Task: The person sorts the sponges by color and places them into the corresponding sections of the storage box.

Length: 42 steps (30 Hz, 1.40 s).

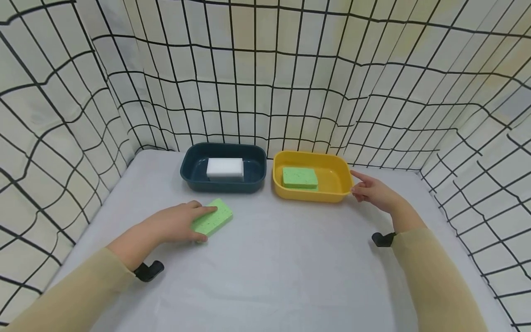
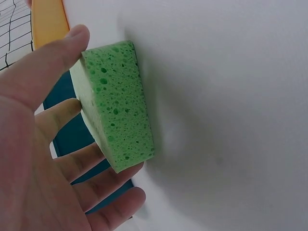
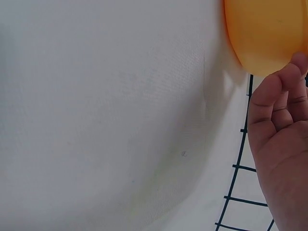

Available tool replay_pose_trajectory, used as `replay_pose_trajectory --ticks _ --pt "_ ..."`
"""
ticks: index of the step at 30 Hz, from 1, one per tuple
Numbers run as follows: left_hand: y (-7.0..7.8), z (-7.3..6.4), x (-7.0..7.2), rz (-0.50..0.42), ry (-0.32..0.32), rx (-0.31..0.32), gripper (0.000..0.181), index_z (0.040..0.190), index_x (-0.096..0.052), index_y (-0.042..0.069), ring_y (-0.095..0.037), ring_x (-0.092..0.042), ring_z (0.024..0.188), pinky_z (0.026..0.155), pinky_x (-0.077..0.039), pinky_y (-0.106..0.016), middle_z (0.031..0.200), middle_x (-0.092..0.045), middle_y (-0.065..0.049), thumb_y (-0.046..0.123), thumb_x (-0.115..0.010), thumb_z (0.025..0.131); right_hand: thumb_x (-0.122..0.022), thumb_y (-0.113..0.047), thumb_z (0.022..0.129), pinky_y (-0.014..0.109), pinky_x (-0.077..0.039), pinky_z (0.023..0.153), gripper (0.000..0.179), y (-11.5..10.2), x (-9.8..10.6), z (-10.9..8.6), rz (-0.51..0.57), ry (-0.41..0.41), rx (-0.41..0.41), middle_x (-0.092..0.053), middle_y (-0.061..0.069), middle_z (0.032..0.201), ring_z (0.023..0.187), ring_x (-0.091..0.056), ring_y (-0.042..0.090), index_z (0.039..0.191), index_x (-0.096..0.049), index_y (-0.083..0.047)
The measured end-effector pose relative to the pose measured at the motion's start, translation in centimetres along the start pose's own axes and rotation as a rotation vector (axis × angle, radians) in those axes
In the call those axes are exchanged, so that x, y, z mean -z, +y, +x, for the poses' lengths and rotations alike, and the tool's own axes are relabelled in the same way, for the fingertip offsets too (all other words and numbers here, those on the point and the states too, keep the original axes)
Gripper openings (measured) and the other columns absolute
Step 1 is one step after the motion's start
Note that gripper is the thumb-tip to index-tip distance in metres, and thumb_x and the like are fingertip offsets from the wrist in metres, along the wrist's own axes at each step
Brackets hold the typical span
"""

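Observation:
My left hand (image 1: 176, 223) holds a green sponge (image 1: 213, 219) between thumb and fingers, close over the white cloth and in front of the dark blue bin. In the left wrist view the thumb lies at one end of the sponge (image 2: 118, 106), with fingers at its back and other end. My right hand (image 1: 375, 191) is at the right end of the yellow bin (image 1: 336, 196), index finger stretched along its rim and the other fingers bent. Inside that bin lie green sponges (image 1: 299, 177), one on another. The right wrist view shows fingertips right at the yellow wall (image 3: 264, 43).
The dark blue bin (image 1: 224, 186) stands left of the yellow one and holds a white block (image 1: 225, 168). A black wire grid (image 1: 255, 85) rises behind the bins and along both sides. White cloth (image 1: 274, 267) covers the table in front.

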<state>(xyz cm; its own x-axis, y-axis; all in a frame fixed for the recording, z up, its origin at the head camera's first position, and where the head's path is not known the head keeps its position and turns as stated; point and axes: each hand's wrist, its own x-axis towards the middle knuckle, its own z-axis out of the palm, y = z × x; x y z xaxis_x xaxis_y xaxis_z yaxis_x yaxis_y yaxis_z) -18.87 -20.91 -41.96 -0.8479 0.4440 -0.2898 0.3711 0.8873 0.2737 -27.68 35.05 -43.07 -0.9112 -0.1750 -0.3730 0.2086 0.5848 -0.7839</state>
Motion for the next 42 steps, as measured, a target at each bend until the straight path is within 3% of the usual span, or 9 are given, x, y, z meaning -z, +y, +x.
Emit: replay_pose_trajectory --ticks 11,19,27,33,42 --pt "0.3 0.1 -0.1 0.011 0.033 -0.026 0.073 0.148 -0.049 0.026 -0.03 -0.055 0.113 0.091 -0.047 -0.052 0.137 -0.051 -0.015 0.039 -0.077 0.082 -0.06 -0.03 0.1 0.04 -0.046 0.102 0.074 0.1 0.0 -0.7 0.018 0.006 -0.005 -0.056 0.021 0.11 0.097 -0.057 0.028 0.16 -0.017 -0.029" --pt "0.8 -0.2 1.1 0.048 0.139 -0.08 0.071 0.15 -0.046 0.027 -0.031 -0.053 0.118 0.092 -0.047 -0.051 0.139 -0.05 -0.012 0.036 -0.073 0.085 -0.059 -0.029 0.101 0.04 -0.046 0.102 0.072 -0.2 0.0 -0.7 0.016 0.007 0.004 -0.056 0.022 0.11 0.097 -0.056 0.028 0.16 -0.017 -0.027" --pt "2.0 0.4 2.7 0.067 0.245 -0.17 0.064 0.147 -0.05 0.027 -0.034 -0.053 0.12 0.092 -0.047 -0.051 0.142 -0.05 -0.012 0.033 -0.072 0.086 -0.059 -0.03 0.101 0.039 -0.046 0.101 0.072 -0.3 0.1 -0.4 0.011 0.012 -0.001 -0.057 0.02 0.109 0.097 -0.057 0.028 0.16 -0.017 -0.028" --pt "3.6 2.1 3.6 0.086 0.304 -0.219 0.058 0.141 -0.056 0.03 -0.029 -0.054 0.121 0.095 -0.047 -0.047 0.142 -0.05 -0.006 0.036 -0.072 0.086 -0.06 -0.03 0.101 0.04 -0.046 0.102 0.073 -0.3 0.0 -0.2 0.021 0.009 0.0 -0.056 0.021 0.109 0.096 -0.057 0.027 0.16 -0.018 -0.028" --pt "7.5 6.5 4.2 0.06 0.294 -0.266 0.055 0.143 -0.054 0.033 -0.028 -0.047 0.131 0.105 -0.042 -0.046 0.15 -0.044 -0.003 0.038 -0.067 0.09 -0.061 -0.031 0.1 0.039 -0.047 0.101 0.074 -0.1 -0.2 -0.2 0.022 0.005 0.005 -0.056 0.02 0.109 0.096 -0.057 0.027 0.16 -0.018 -0.027"
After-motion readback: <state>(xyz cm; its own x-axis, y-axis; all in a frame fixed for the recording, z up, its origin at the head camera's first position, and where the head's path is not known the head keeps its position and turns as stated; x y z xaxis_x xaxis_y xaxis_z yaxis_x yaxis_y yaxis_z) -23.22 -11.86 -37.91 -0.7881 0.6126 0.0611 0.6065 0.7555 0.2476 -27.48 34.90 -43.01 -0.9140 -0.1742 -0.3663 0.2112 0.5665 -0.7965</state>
